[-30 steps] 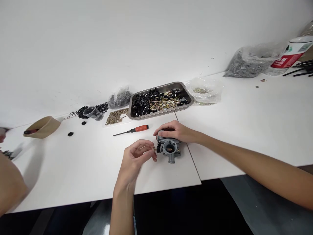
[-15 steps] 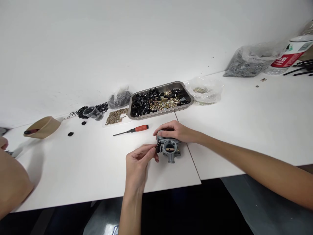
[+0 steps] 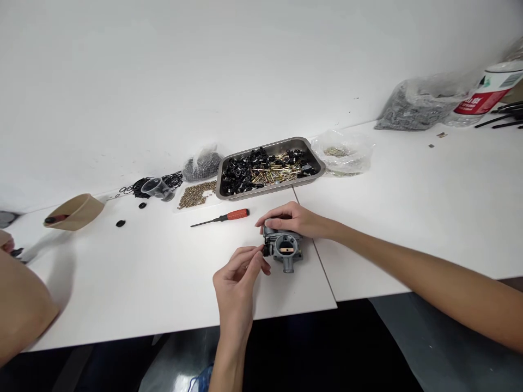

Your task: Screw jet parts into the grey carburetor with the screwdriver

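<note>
A grey metal carburetor [image 3: 288,264] stands on the white table, its round bore facing me with a brass-coloured strip across it. My right hand [image 3: 292,216] is closed over its top and back, holding it against the tabletop. At the carburetor's left side is a small black part [image 3: 267,250]. My left hand [image 3: 241,272] pinches at this part with thumb and fingertips, which partly hide it. Just behind lies a screwdriver [image 3: 235,215] with a red and black handle, its shaft toward the left.
Behind stands a metal tray [image 3: 265,193] of black parts and brass-coloured screws, beside a clear plastic bag [image 3: 355,155]. Brass pieces [image 3: 194,196], a clear cup [image 3: 155,188] and black rings are on the left. Another person's arm [image 3: 24,299] reaches in at the left edge.
My left hand has shifted slightly right and its wrist has turned a little, fingertips still at the black part. My right hand keeps its hold on the carburetor.
</note>
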Demonstrator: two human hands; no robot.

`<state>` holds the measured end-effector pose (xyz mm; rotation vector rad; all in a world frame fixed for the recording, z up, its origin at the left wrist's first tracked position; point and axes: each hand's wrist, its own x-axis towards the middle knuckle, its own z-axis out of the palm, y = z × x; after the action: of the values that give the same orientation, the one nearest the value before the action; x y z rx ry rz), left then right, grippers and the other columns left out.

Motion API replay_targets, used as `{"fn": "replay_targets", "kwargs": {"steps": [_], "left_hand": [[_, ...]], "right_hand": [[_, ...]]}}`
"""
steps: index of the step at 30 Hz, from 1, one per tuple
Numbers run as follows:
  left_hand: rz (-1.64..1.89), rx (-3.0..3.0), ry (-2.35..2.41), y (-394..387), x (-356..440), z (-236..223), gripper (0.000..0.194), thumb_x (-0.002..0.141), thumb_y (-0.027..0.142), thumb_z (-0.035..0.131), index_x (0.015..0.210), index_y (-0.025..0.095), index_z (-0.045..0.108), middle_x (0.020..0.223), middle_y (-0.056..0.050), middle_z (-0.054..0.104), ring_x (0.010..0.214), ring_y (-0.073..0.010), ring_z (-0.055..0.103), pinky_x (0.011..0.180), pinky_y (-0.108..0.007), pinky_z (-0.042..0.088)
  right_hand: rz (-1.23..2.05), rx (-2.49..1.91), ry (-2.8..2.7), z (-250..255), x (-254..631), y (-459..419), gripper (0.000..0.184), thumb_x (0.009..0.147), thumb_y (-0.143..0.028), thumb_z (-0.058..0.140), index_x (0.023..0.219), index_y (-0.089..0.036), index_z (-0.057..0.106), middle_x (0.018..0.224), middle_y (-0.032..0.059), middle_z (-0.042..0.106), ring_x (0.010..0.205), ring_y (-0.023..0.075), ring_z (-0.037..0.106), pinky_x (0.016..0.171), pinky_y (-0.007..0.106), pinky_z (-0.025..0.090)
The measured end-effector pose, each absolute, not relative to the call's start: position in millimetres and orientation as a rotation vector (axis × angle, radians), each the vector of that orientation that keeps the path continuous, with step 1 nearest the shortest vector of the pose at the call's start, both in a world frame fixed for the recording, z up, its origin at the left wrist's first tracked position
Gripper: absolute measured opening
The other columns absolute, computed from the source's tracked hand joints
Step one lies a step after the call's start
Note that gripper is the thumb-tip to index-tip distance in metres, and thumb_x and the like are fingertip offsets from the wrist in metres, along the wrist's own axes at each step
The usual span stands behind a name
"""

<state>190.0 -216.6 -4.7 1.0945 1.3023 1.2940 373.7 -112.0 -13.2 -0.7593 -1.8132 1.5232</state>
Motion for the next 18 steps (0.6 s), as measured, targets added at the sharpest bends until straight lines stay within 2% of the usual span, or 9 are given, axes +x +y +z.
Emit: {"fn": "replay_targets", "kwargs": {"steps": [4,7,9,13,15,18], "left_hand": [[1.302,1.247,1.396,-200.5,174.0,13.4,0.019,0.080,0.031,0.070,0.093,0.018,0.076,0.076,-0.003,0.067,0.061,-0.0123,0.059,0.067,-0.029,0.051],[1.226,1.588,1.422,-163.4,151.8,35.9,0.019,0.081,0.033,0.068,0.092,0.019,0.076,0.083,-0.005,0.070,0.065,-0.0139,0.060,0.064,-0.028,0.049],[1.059,1.931,1.417,-133.6,138.8,48.9,0.020,0.083,0.035,0.066,0.093,0.020,0.075,0.089,-0.006,0.070,0.066,-0.0137,0.059,0.066,-0.027,0.048],[0.343,2.459,1.418,-92.6,134.2,56.0,0.029,0.088,0.035,0.059,0.112,0.023,0.070,0.106,-0.010,0.068,0.074,-0.0181,0.060,0.066,-0.028,0.043],[0.037,2.582,1.440,-86.1,141.5,49.7,0.027,0.090,0.031,0.055,0.112,0.020,0.067,0.104,-0.011,0.066,0.073,-0.0201,0.061,0.066,-0.029,0.041],[-0.146,2.673,1.472,-84.6,151.4,38.2,0.026,0.091,0.016,0.043,0.104,0.016,0.066,0.099,-0.013,0.062,0.063,-0.0182,0.058,0.063,-0.030,0.039]], "right_hand": [[1.524,-0.762,-1.823,-14.2,375.0,-111.0,0.046,0.093,-0.050,0.060,0.120,-0.014,0.071,0.106,0.0090,0.073,0.093,0.0165,0.066,0.083,0.029,0.051],[1.559,-0.761,-1.804,-11.5,375.3,-112.4,0.047,0.094,-0.051,0.057,0.121,-0.015,0.071,0.111,0.0101,0.072,0.095,0.0164,0.065,0.080,0.027,0.051],[1.600,-0.766,-1.780,-9.4,375.4,-113.8,0.049,0.095,-0.052,0.055,0.123,-0.014,0.070,0.113,0.0105,0.071,0.092,0.0147,0.064,0.076,0.025,0.050],[1.662,-0.755,-1.739,-7.9,376.0,-115.3,0.051,0.097,-0.053,0.052,0.123,-0.013,0.070,0.112,0.0112,0.071,0.085,0.0115,0.063,0.074,0.022,0.050],[1.664,-0.758,-1.737,-8.1,376.7,-115.2,0.052,0.097,-0.054,0.051,0.124,-0.014,0.070,0.110,0.0107,0.071,0.084,0.0116,0.063,0.075,0.023,0.050],[1.681,-0.768,-1.733,-7.5,377.3,-115.2,0.054,0.097,-0.055,0.050,0.128,-0.015,0.068,0.109,0.0099,0.071,0.088,0.0124,0.064,0.078,0.023,0.050]]}}
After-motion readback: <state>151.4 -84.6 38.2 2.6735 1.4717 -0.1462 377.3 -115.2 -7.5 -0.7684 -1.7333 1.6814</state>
